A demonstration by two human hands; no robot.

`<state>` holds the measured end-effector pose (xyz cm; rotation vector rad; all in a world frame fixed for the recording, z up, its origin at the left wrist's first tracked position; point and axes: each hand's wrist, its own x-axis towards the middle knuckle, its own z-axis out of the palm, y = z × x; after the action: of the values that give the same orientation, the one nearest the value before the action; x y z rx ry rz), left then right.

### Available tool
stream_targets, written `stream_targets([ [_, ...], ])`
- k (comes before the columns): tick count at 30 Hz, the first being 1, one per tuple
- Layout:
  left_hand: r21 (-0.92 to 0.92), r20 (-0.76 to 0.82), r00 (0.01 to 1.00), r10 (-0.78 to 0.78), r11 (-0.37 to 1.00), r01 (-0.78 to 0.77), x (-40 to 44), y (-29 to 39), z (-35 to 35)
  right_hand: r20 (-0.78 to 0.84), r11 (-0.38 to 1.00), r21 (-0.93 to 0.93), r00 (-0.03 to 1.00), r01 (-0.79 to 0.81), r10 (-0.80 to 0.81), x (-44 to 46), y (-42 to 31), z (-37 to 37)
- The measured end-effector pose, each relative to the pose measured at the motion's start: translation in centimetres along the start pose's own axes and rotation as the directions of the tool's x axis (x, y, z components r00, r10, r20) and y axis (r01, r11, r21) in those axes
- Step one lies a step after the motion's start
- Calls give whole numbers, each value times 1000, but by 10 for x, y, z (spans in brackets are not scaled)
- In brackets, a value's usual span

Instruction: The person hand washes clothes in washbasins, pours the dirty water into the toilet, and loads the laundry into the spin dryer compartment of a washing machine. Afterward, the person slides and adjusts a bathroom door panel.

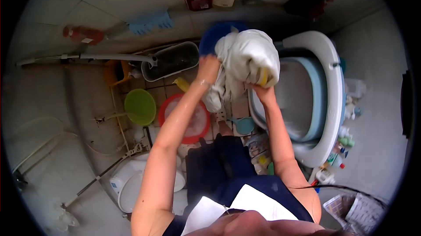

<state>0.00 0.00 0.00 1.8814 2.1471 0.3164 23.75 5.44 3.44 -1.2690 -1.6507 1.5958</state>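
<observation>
A bulky bundle of white cloth (pixel 254 52) hangs in front of me above the floor, with a loose end dropping at its lower left; a small yellow patch shows near my right hand. My right hand (pixel 263 92) grips the bundle from below, its fingers partly hidden in the folds. At the left edge, my left hand (pixel 209 67) is closed on the cloth, slightly smeared by motion. Behind the bundle stands a blue basin (pixel 212 36), partly covered by it. Below my left forearm sits a red-rimmed basin (pixel 199 131) with whitish, foamy-looking water.
A large white-and-blue tub (pixel 326 87) stands at the right. On the left are a green basin (pixel 140 106), a grey rectangular bucket (pixel 171 63) with a mop handle (pixel 116 56) across it, and a white basin (pixel 129 188). A teal dipper (pixel 244 125) lies near my feet.
</observation>
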Motion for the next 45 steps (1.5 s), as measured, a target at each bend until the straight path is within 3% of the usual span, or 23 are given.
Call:
stream_targets([
  [1, 32, -56, 995, 84, 996, -83, 29, -13, 8, 0, 985, 138, 994, -107, 108, 28, 12, -2],
  [5, -345, 8, 969, -245, 909, 233, 61, -38, 50, 174, 852, 441, 958, -283, 228, 129, 84, 2],
  [8, -486, 58, 928, -368, 802, 348, -15, -46, 73, 297, 774, 395, 866, -495, 402, 201, 175, 21],
  [10, -649, 88, 860, -503, 626, 433, -113, -48, 101, 100, 840, 181, 859, -512, 502, 244, 247, 31],
  [11, -484, 108, 875, -472, 744, 461, -180, -61, 127, 46, 878, -7, 877, -478, 478, 280, 331, 30],
  [12, -470, 364, 761, -538, 599, 648, -250, -67, 139, -109, 797, -310, 852, -518, 512, 266, 275, 39],
  [13, -333, 371, 670, -643, 581, 743, -323, -68, 144, -195, 755, -507, 908, -416, 370, 268, 266, 53],
  [15, -169, 480, 268, -835, 211, 963, -471, -55, 151, -197, 622, -733, 962, -273, 191, 275, 282, 53],
  [16, -41, 388, 277, -879, 283, 958, -540, -39, 141, -155, 583, -778, 971, -234, 184, 267, 278, 50],
  [18, -83, 442, -148, -885, -205, 975, -698, -4, 165, -33, 524, -839, 975, -148, 222, 241, 249, 33],
  [20, -343, 513, -544, -664, -740, 579, -733, 54, 115, -82, 444, -888, 991, -119, 103, 212, 271, 13],
  [22, -445, 563, -534, -630, -776, 446, -747, 106, 90, 22, 313, -949, 989, -24, 143, 179, 280, -11],
  [24, -554, 624, -454, -636, -770, 317, -759, 153, 85, 485, 387, -837, 852, 387, 196, 154, 312, -35],
  [25, -550, 659, -424, -621, -783, 291, -762, 177, 91, 785, 233, -533, 578, 814, -222, 161, 404, -53],
  [26, -550, 687, -396, -609, -792, 264, -772, 201, 106, 514, 614, -758, 782, 220, 353, 121, 364, -37],
  [27, -547, 762, -317, -564, -823, 151, -792, 228, 135, 13, 421, -760, 637, -494, 770, 57, 276, -4],
  [30, -468, 881, -141, -451, -872, -142, -838, 296, 239, 155, 423, -755, 491, -501, 857, 8, 260, 22],
  [31, -505, 850, -201, -487, -862, -47, -838, 320, 250, 292, 493, -709, 428, -504, 856, -1, 260, 36],
  [32, -523, 814, -264, -517, -851, 51, -838, 343, 260, 323, 520, -722, 442, -456, 837, -25, 233, 69],
  [36, -469, 875, -194, -443, -876, -116, -882, 423, 277, 610, 752, -633, 480, -182, 630, -65, 217, 167],
  [39, -616, 662, -363, -656, -752, 234, -950, 493, 363, 590, 586, -791, 470, 174, 657, -129, 190, 262],
  [42, -731, 656, -668, -352, -517, -445, -969, 539, 319, 642, 415, -744, 387, 524, 662, -191, 195, 362],
  [45, -758, 645, -733, -217, -305, -577, -968, 586, 307, 762, 647, -572, 35, 505, 646, -329, 170, 435],
])
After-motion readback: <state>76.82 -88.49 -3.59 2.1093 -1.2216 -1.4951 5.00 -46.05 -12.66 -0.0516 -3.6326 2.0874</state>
